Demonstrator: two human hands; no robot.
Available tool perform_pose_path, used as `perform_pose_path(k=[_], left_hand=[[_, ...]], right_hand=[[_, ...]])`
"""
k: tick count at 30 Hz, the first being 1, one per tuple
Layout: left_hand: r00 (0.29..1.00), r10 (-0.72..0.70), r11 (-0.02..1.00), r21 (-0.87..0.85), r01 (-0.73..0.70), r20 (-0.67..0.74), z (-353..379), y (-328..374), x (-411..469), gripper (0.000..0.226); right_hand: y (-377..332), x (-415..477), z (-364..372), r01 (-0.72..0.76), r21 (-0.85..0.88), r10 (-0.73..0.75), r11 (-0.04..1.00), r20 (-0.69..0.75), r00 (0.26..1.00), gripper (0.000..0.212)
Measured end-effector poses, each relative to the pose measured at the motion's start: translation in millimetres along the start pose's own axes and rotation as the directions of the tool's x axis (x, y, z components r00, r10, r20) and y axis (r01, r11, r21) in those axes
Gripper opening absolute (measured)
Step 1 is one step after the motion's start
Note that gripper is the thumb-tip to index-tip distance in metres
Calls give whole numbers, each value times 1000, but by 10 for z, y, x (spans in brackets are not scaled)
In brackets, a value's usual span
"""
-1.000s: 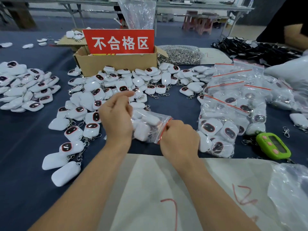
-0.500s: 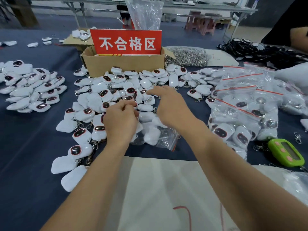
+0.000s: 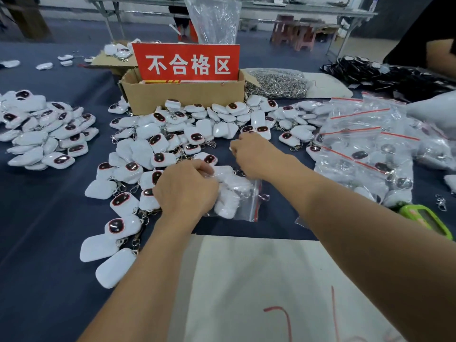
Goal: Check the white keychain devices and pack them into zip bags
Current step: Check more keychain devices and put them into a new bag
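Loose white keychain devices [image 3: 158, 141] with dark red-rimmed faces lie heaped on the blue cloth in the middle. A clear zip bag [image 3: 243, 198] with a red seal strip lies near me, holding a few white devices. My left hand [image 3: 185, 191] grips the bag's left end, fingers curled into the plastic. My right hand [image 3: 254, 156] reaches past the bag to the near edge of the heap. Its fingers curl down there and a bit of white device shows at the fingertips; the rest of the grip is hidden.
A cardboard box [image 3: 185, 99] with a red sign stands behind the heap. A second pile of devices [image 3: 44, 129] lies left, filled zip bags [image 3: 365, 154] right. A green timer [image 3: 427, 218] sits by my right forearm, a white sheet [image 3: 246, 280] in front. Another person's arm [image 3: 441, 55] is far right.
My right hand let go of the bag's seal end and moved forward to the heap, where its fingers have curled. The bag sank onto the cloth under my left hand.
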State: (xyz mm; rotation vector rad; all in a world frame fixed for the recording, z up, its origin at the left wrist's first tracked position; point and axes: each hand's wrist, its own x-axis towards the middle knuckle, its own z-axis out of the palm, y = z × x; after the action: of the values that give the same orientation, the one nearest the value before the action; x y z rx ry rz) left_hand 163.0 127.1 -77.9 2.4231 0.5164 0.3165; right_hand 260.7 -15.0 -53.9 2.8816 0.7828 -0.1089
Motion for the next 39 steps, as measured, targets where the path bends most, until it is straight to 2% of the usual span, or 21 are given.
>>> perform_pose_path(k=[3, 6, 9, 11, 13, 15, 17, 18, 20, 23, 26, 27, 31, 33, 35, 37, 39], left_hand=[[998, -39, 998, 44, 41, -48, -29, -6, -3, 25], [993, -28, 991, 125, 42, -112, -69, -9, -25, 29], [962, 115, 988, 129, -85, -247, -45, 54, -135, 30], [908, 245, 969, 102, -223, -340, 0, 137, -230, 27], [822, 381, 919, 72, -388, -423, 71, 255, -357, 24], [783, 446, 868, -4, -497, -432, 147, 393, -508, 24], [830, 433, 856, -129, -501, -352, 215, 490, -639, 26], [861, 420, 854, -198, -482, -287, 234, 512, -673, 28], [891, 413, 832, -320, -453, -186, 249, 503, -681, 32], [913, 378, 784, -471, -404, -155, 223, 463, -636, 31], [935, 349, 715, -627, -308, -62, 216, 485, -613, 17], [939, 342, 689, -669, -281, -42, 221, 487, -597, 24], [949, 303, 563, -820, -104, 87, 208, 494, -503, 26], [922, 361, 521, -850, -75, 140, 203, 501, -506, 24], [886, 429, 549, -830, -101, 176, 217, 486, -511, 27], [865, 463, 550, -828, -109, 193, 207, 461, -503, 30], [847, 490, 503, -860, -79, 209, 180, 435, -488, 35]], right_hand=[[105, -194, -27, -163, 58, 163, 985, 7, 987, 31], [161, -402, -23, -239, 53, 242, 969, -54, 969, 21], [157, -628, -4, -251, 157, 278, 955, -184, 943, 32], [131, -767, 6, -251, 249, 308, 935, -223, 925, 48], [64, -917, 13, -301, 454, 440, 839, -238, 866, 56], [-42, -1098, 60, -241, 740, 590, 628, -251, 767, 46], [-196, -1290, 150, -40, 920, 712, 390, -274, 647, 35], [-265, -1380, 187, 47, 939, 749, 342, -302, 590, 35], [-362, -1500, 232, 115, 934, 772, 339, -346, 533, 37], [-418, -1504, 292, 118, 916, 725, 384, -378, 576, 38], [-437, -1480, 291, 125, 901, 676, 415, -398, 620, 30], [-431, -1474, 287, 139, 902, 678, 409, -403, 615, 29], [-341, -1493, 247, 143, 954, 781, 262, -297, 549, 16], [-318, -1507, 252, 92, 969, 755, 231, -238, 611, 22], [-310, -1504, 267, 67, 976, 697, 206, -195, 690, 26], [-292, -1490, 268, 64, 983, 670, 173, -165, 724, 26], [-269, -1480, 268, 74, 989, 648, 131, -141, 748, 22]])
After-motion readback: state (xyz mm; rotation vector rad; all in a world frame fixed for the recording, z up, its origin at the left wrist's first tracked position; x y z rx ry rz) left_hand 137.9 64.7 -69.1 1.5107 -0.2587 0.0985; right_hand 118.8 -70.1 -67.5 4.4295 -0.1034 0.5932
